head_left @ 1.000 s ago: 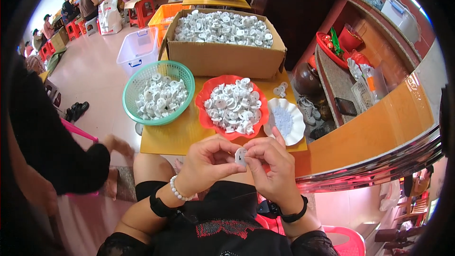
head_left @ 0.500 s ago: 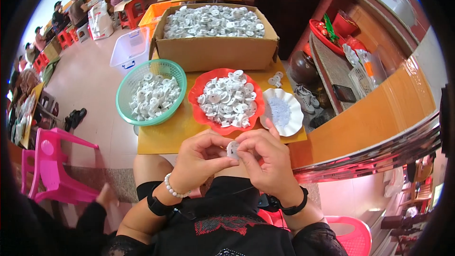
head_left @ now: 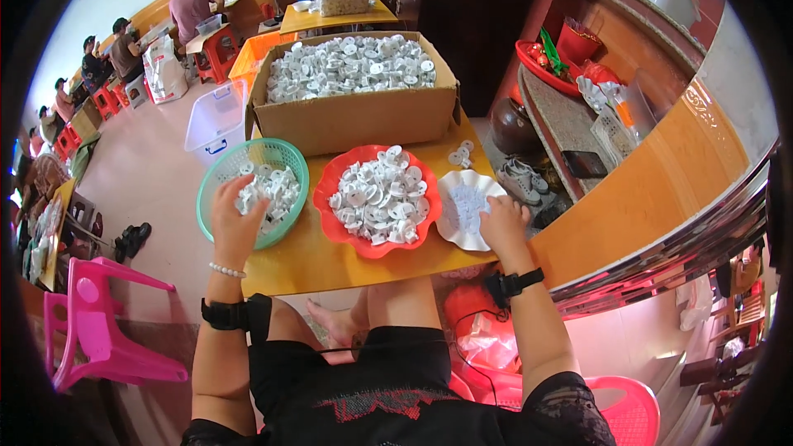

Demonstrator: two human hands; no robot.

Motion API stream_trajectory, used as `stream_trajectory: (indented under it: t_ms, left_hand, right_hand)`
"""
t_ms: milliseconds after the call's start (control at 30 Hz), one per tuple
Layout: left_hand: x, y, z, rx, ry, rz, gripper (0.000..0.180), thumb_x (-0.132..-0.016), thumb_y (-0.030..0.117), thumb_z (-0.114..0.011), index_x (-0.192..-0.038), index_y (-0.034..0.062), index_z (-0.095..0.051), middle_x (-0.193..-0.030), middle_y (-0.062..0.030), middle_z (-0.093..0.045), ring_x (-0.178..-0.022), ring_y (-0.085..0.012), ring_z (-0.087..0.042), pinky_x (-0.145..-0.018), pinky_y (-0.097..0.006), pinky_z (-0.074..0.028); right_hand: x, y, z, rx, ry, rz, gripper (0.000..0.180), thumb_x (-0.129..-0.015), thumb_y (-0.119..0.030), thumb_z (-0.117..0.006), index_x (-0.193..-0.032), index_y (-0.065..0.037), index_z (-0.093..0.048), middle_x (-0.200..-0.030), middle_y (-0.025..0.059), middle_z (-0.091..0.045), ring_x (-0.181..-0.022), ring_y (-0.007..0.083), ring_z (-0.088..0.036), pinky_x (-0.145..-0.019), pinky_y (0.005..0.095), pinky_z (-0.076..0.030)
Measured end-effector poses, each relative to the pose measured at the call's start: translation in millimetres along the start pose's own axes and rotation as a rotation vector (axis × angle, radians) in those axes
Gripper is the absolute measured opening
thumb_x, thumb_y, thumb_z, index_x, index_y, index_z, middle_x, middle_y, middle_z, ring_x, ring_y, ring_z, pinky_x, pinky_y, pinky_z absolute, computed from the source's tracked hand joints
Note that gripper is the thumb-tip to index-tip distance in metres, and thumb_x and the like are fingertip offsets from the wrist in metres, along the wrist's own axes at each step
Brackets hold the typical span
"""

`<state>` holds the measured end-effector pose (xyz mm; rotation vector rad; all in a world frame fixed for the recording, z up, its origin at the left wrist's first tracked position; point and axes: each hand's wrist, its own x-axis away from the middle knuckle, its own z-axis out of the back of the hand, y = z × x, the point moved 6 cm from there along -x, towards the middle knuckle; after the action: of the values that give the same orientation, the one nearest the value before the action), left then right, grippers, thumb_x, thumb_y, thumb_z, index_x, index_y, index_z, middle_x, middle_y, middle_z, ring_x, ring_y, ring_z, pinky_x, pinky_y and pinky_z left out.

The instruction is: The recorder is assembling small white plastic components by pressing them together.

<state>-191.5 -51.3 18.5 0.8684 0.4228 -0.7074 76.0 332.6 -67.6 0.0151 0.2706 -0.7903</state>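
Separating red bowl (head_left: 333, 230) and orange crate (head_left: 246, 61), cardboard box (head_left: 355, 121)

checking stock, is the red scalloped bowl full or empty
Full: white plastic pieces are heaped across the red scalloped bowl, hiding its bottom.

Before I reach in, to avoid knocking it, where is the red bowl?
In the head view, the red bowl sits on the yellow table between the green basket at left and the white plate at right, in front of the cardboard box.
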Motion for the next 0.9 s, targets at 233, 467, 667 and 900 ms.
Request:
stream_trajectory:
  t_ms: [233, 467, 667, 900]
  left_hand:
    - [3.5, 95.4, -77.4, 0.152, -0.344, -0.125, 0.047, -0.074, 0.010, -0.075, -0.118, 0.0050, -0.062, -0.130, -0.0193, -0.053, -0.119, -0.0361, -0.052, -0.101, -0.041, -0.042]
    - [0.9, 132.5, -176.1, -0.090, -0.464, -0.428, 0.038, -0.080, 0.015, -0.069, -0.117, 0.0113, -0.064, -0.133, -0.0131, -0.053, -0.120, -0.0322, -0.052, -0.100, -0.044, -0.042]
    - [2.9, 128.9, -158.1, -0.090, -0.509, -0.378, 0.029, -0.072, 0.012, -0.073, -0.101, 0.0123, -0.069, -0.102, -0.0092, -0.059, -0.090, -0.0293, -0.063, -0.077, -0.040, -0.051]
    - [6.6, 103.9, -130.9, 0.115, -0.460, -0.101, 0.021, -0.076, 0.014, -0.074, -0.094, 0.0074, -0.065, -0.096, -0.0099, -0.060, -0.079, -0.0278, -0.064, -0.071, -0.039, -0.052]
  right_hand:
    - [13.9, -16.9, -18.5, -0.108, 0.023, 0.122, 0.022, -0.082, -0.021, -0.065, -0.101, -0.013, -0.071, -0.101, 0.0081, -0.065, -0.101, 0.0265, -0.059, -0.094, 0.0440, -0.035]
    - [13.3, -20.3, -10.7, -0.169, 0.013, 0.094, 0.010, -0.083, -0.019, -0.064, -0.088, -0.013, -0.070, -0.089, 0.0058, -0.067, -0.092, 0.0234, -0.062, -0.088, 0.0411, -0.036]
    - [8.5, -4.4, -7.2, -0.316, 0.004, 0.058, 0.010, -0.085, -0.019, -0.061, -0.088, -0.011, -0.066, -0.090, 0.0094, -0.068, -0.089, 0.0284, -0.064, -0.085, 0.0426, -0.039]
    - [0.1, 7.7, -17.2, -0.597, 0.062, -0.023, 0.015, -0.083, -0.012, -0.061, -0.095, -0.007, -0.068, -0.087, 0.0143, -0.070, -0.084, 0.0313, -0.068, -0.077, 0.0407, -0.052]
